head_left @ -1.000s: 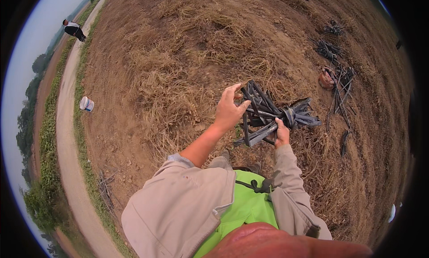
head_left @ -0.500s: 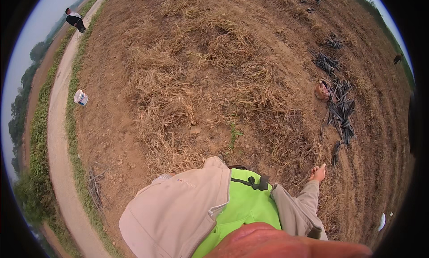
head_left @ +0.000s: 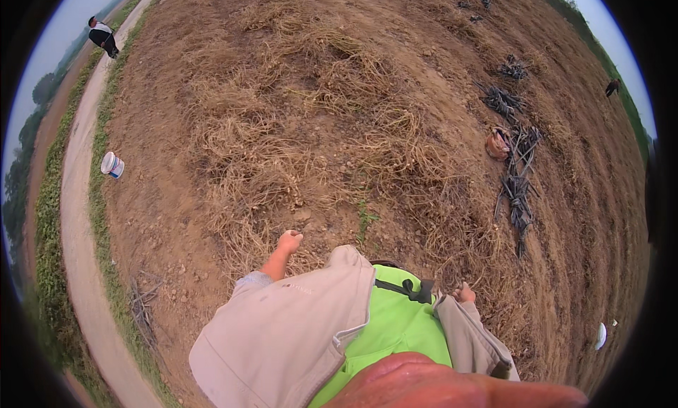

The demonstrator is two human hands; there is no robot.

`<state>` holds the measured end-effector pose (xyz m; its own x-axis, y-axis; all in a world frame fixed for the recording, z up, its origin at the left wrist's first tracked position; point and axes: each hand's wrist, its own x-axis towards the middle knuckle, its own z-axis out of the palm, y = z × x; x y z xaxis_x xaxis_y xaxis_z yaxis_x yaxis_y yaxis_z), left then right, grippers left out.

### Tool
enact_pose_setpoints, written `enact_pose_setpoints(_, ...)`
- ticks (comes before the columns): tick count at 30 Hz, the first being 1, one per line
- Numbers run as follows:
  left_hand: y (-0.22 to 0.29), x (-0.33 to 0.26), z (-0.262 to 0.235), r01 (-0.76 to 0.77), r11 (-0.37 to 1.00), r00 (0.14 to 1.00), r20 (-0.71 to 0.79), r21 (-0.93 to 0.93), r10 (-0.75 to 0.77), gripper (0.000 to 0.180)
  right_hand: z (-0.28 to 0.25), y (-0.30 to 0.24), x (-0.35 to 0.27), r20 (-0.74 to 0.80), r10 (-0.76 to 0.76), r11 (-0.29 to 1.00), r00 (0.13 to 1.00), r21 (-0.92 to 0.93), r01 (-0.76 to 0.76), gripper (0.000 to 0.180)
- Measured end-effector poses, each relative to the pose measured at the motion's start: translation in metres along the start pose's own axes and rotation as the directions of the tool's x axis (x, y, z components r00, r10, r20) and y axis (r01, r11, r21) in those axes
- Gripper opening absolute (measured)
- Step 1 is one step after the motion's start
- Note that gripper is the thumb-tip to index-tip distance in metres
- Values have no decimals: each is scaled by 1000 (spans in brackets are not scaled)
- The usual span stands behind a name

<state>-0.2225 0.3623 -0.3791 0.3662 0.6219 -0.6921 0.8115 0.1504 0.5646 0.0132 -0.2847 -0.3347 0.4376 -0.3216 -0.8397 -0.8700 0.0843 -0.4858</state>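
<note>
My left hand hangs in front of my body over the dried plant stalks, closed, with nothing seen sticking out of it. My right hand is low beside my open beige jacket, next to more dry stalks. Its fingers look curled in, and nothing shows in them; the sleeve hides part of it. Neither hand appears to touch the plants. Pulled, straw-coloured plants lie in heaps on the brown soil. A small green weed grows between them, ahead of my feet.
Bundles of black plastic sheeting lie to the right, beside a reddish-brown bag. On the left, a white bucket stands near a pale path. One person is far left, another far right. Dry sticks lie left.
My left hand has come into view from behind the jacket. The right hand has drawn in and back toward my body. The whole view has shifted slightly.
</note>
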Motion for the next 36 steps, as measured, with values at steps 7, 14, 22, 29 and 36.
enact_pose_setpoints(7,88,5,0,-147,978,983,91,-149,161,38,83,-67,-74,355,-126,966,926,-168,196,28)
enact_pose_setpoints(14,-38,-54,-32,-141,863,968,252,485,16,28,38,-13,-60,41,13,938,999,-346,2,33)
enact_pose_setpoints(22,23,-55,66,-157,884,893,446,441,-64,28,1,22,-10,36,59,906,998,-422,-38,43)
enact_pose_setpoints(29,118,-57,137,-289,816,816,574,501,-64,29,9,-3,-6,126,-138,933,982,-316,172,36)
enact_pose_setpoints(36,216,-22,200,-491,638,729,681,593,-72,29,-48,87,-36,-148,-134,979,980,-174,108,36)
